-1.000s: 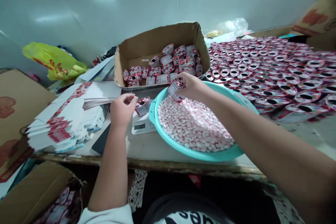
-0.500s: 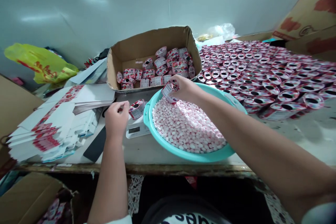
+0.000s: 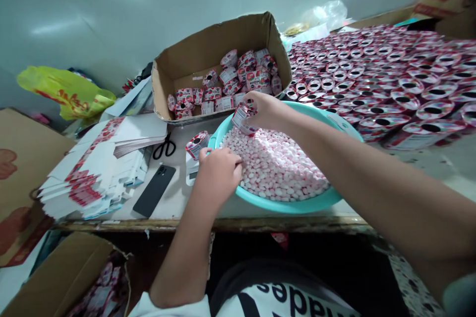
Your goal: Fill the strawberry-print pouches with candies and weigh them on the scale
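Note:
My right hand [image 3: 267, 110] holds a small red-and-white printed carton [image 3: 244, 118] over the back left of a turquoise basin [image 3: 297, 206]. White and pink candies [image 3: 282, 168] fill the basin, heaped toward one side. At the basin's left rim is my left hand [image 3: 220, 171], its fingers curled in over the edge and touching the candies. What those fingers pinch, if anything, is hidden. Just behind this hand, another printed carton [image 3: 197, 144] with an opening in its top stands on a small white scale [image 3: 191, 171], partly covered by the hand.
An open cardboard box [image 3: 174, 59] behind the basin contains several printed packs. Many cartons with holes [image 3: 379, 84] stand packed together at right. On the left lie flat white sleeves [image 3: 96, 158], black scissors [image 3: 164, 148], a dark phone [image 3: 154, 191] and a yellow bag [image 3: 65, 91].
My left hand has moved right, from beside the carton on the scale to the candies at the basin's rim. My right hand still holds its carton over the basin. The view has shifted slightly.

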Demonstrator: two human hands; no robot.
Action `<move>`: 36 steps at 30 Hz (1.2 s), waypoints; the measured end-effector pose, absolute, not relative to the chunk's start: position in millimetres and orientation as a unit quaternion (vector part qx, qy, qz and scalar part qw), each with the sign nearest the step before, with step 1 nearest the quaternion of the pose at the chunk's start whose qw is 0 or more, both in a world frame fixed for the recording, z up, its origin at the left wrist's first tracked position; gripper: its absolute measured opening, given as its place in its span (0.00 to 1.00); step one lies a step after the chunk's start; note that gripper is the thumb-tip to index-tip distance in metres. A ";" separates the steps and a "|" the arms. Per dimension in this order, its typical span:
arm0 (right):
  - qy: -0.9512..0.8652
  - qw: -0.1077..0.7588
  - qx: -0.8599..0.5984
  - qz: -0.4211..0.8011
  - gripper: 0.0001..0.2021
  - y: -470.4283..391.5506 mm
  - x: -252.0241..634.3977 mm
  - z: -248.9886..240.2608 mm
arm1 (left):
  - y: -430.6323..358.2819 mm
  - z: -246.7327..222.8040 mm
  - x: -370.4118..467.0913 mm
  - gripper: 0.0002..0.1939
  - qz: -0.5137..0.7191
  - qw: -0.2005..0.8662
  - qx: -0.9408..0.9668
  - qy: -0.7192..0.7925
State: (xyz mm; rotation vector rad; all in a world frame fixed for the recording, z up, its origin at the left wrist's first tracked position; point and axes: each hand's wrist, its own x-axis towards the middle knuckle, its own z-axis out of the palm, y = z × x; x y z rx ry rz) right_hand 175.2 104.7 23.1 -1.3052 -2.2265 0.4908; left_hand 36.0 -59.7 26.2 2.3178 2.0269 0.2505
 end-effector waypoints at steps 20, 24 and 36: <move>-0.841 0.201 -0.468 0.181 0.29 100.0 179.8 33.3 | -8.4 4.5 -57.5 0.10 0.249 -0.152 0.521 0.802; -0.839 0.190 -0.476 0.184 0.29 99.8 179.4 34.7 | -17.0 3.9 -61.6 0.10 0.342 -0.203 0.517 0.758; -0.841 0.179 -0.478 0.179 0.32 102.5 179.0 32.3 | -18.6 -50.6 -138.4 0.24 0.560 -0.260 0.392 0.682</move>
